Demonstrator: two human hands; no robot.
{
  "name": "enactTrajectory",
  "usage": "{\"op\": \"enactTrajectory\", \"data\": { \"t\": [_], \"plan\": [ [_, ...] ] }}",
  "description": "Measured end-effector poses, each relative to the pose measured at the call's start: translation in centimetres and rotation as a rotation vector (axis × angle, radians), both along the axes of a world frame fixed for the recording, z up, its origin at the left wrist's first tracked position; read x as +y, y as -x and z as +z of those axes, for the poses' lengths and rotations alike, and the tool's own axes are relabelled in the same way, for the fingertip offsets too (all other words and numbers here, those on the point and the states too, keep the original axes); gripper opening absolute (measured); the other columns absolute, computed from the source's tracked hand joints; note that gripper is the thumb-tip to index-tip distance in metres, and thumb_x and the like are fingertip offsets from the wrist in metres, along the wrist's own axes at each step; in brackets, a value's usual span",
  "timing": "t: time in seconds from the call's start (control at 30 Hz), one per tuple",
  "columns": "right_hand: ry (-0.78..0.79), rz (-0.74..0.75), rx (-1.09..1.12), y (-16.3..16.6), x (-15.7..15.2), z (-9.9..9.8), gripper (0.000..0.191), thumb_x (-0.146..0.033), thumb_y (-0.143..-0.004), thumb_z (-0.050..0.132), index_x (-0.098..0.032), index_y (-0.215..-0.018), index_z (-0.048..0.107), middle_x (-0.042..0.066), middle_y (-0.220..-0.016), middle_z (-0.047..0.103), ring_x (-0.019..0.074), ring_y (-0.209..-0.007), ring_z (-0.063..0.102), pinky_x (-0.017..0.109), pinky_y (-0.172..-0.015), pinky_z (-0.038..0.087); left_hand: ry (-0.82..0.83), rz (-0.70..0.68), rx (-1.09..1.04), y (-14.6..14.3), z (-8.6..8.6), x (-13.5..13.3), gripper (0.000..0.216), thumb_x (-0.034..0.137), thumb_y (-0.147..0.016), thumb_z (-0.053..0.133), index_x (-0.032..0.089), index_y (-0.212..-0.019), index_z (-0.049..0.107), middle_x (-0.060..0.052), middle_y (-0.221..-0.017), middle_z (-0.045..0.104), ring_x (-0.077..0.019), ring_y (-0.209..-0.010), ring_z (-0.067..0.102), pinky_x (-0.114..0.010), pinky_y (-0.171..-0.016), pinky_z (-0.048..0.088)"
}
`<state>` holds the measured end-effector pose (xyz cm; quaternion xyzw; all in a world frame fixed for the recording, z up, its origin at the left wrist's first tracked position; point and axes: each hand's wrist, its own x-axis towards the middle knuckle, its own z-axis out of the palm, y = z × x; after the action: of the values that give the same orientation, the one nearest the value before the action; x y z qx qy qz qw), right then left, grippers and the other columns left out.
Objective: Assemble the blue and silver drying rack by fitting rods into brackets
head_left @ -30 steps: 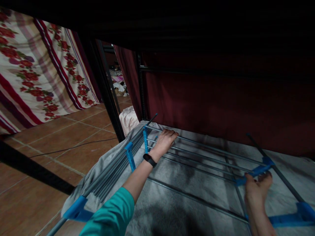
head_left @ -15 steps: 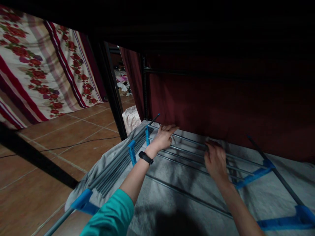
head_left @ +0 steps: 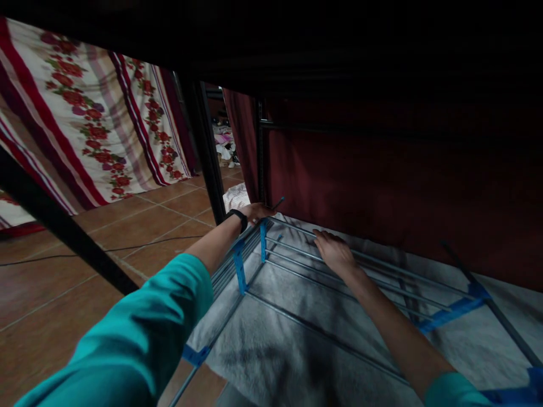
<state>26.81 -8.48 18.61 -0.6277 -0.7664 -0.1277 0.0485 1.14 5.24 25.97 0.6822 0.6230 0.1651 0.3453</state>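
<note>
A rack of thin grey metal tubes with blue plastic brackets lies on a grey blanket. My left hand, with a black band on the wrist, is closed at the rack's far left corner; its fingertips are partly hidden. Beneath that hand and forearm runs a bundle of parallel grey tubes. My right hand has its fingers bent over the rack's far top tube, left of its middle. Another blue bracket joins the tubes on the right.
A dark frame hangs low overhead, with a black post at the left. Behind the rack hangs a maroon cloth. Left are a tiled floor, a black cable and a flowered curtain.
My left hand has moved from the far tubes leftward to the corner. My right hand has slid left along the far tube. The bundled tubes sit closer under the left arm, and the view has shifted.
</note>
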Motion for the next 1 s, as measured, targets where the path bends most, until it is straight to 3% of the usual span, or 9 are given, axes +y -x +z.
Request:
{"op": "enactTrajectory", "data": {
  "t": [0.13, 0.33, 0.5, 0.63, 0.83, 1.0],
  "plan": [
    [0.059, 0.033, -0.023, 0.6, 0.8, 0.5, 0.052, -0.026, -0.107, 0.021, -0.020, -0.153, 0.044, 0.015, -0.134, 0.066, 0.0226, -0.111, 0.068, 0.031, -0.088, 0.051, 0.136, 0.095, -0.101, 0.5, -1.9, 0.1, 0.047, 0.057, -0.077, 0.081, 0.017, -0.099, 0.068, -0.006, -0.085, 0.072, -0.0205, -0.080, 0.069, -0.025, -0.066, 0.054],
    [0.087, 0.048, -0.021, 0.3, 1.1, 0.5, 0.052, -0.024, -0.107, 0.022, -0.023, -0.154, 0.044, 0.012, -0.134, 0.065, 0.0218, -0.110, 0.069, 0.031, -0.087, 0.051, 0.282, 0.118, -0.150, 0.4, -2.9, 1.9, 0.038, 0.051, -0.087, 0.073, 0.017, -0.077, 0.062, -0.001, -0.057, 0.058, -0.0125, -0.049, 0.054, -0.022, -0.048, 0.046],
    [0.085, 0.055, -0.003, 0.3, 0.9, 0.4, 0.050, -0.026, -0.108, 0.021, -0.022, -0.152, 0.044, 0.012, -0.133, 0.066, 0.0219, -0.110, 0.069, 0.031, -0.085, 0.051, 0.354, 0.109, -0.186, 0.3, -3.2, 2.7, 0.034, 0.047, -0.088, 0.073, 0.015, -0.079, 0.065, -0.005, -0.059, 0.064, -0.0113, -0.047, 0.056, -0.018, -0.040, 0.037],
    [0.115, 0.075, -0.003, 0.3, 0.8, 0.0, 0.049, -0.025, -0.107, 0.023, -0.025, -0.152, 0.044, 0.010, -0.132, 0.066, 0.0201, -0.108, 0.069, 0.030, -0.085, 0.050, 0.368, 0.109, -0.164, 0.2, -3.5, 2.9, 0.035, 0.048, -0.084, 0.078, 0.013, -0.082, 0.072, -0.005, -0.058, 0.065, -0.0085, -0.040, 0.046, -0.018, -0.036, 0.030],
    [0.097, 0.093, 0.000, 0.1, 0.7, -0.4, 0.050, -0.022, -0.106, 0.023, -0.025, -0.150, 0.045, 0.010, -0.129, 0.067, 0.0204, -0.107, 0.069, 0.030, -0.086, 0.050, 0.294, 0.095, -0.168, 0.3, -3.8, 2.6, 0.038, 0.049, -0.077, 0.084, 0.013, -0.085, 0.076, -0.006, -0.057, 0.065, -0.0084, -0.040, 0.044, -0.021, -0.039, 0.031],
    [0.121, 0.106, 0.004, 0.1, 0.6, -0.2, 0.049, -0.026, -0.107, 0.023, -0.026, -0.150, 0.046, 0.010, -0.130, 0.068, 0.0204, -0.107, 0.069, 0.029, -0.086, 0.050, 0.220, 0.083, -0.164, 0.5, -3.7, 1.8, 0.038, 0.047, -0.073, 0.088, 0.012, -0.076, 0.073, -0.003, -0.053, 0.061, -0.0079, -0.041, 0.043, -0.022, -0.040, 0.029]
  ]
}}
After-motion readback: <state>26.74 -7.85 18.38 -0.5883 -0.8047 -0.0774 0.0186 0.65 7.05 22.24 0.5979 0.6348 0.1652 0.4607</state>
